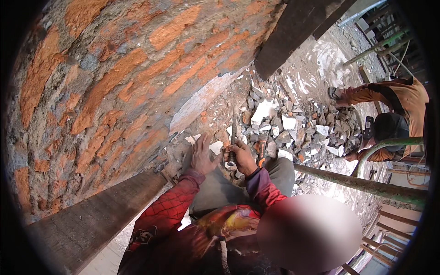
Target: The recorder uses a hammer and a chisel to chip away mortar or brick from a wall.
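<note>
My right hand [243,158] is closed round a dark metal rod [234,128], which looks like a long chisel and points away from me. Beside it, my left hand [203,157] has its fingers stretched out toward the foot of the brick wall [110,87]. The left thumb comes close to the rod's near end; I cannot tell whether it touches. A tool with an orange and black handle [261,152], perhaps a hammer, lies just right of my right hand. Broken white pieces [216,147] of plaster or tile lie around both hands.
A rubble heap [293,126] spreads to the right. Beyond it crouches another person [389,114] in orange clothing, one hand near the heap. A green metal pipe [366,185] crosses at right. Wooden planks stand at lower left [98,220] and at the top [293,36].
</note>
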Available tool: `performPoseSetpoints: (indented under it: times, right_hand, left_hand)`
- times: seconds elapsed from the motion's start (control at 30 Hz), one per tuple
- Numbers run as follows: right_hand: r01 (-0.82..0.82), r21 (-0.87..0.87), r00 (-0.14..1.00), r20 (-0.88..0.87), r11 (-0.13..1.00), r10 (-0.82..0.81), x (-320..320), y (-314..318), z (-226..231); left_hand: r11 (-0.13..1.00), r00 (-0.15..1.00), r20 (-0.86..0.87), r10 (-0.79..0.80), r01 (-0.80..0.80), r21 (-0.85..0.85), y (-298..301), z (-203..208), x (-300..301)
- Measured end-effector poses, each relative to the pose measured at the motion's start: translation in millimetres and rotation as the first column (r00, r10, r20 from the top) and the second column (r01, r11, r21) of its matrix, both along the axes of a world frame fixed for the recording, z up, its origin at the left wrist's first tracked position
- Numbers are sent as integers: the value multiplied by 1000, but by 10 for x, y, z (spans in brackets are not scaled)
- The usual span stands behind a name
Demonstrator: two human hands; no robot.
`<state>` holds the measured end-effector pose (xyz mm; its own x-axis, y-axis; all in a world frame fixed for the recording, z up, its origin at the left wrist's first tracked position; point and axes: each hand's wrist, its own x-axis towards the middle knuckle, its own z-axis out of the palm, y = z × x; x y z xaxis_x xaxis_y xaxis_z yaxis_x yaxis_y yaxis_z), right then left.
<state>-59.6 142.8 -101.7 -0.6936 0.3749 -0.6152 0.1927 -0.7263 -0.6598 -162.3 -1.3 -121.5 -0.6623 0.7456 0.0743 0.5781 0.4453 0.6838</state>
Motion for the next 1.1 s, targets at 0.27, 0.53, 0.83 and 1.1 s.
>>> performPoseSetpoints:
  times: [0.27,0.53,0.83,1.1]
  right_hand:
    - [-261,361,965,71,895,252,675,319,104]
    - [-270,669,924,383,693,-9,1580,152,-989]
    - [196,-380,967,-78,904,-243,1921,342,-275]
    - [153,128,943,-317,980,-106,2439,283,1707]
  left_hand:
    - [829,874,-101,-474,482,283,561,588,310]
    - [908,848,510,-142,-95,409,1144,960,-467]
    - [762,810,363,-460,150,629,2680,2257,-1151]
    - [862,966,162,-202,97,497,3164,1850,-1462]
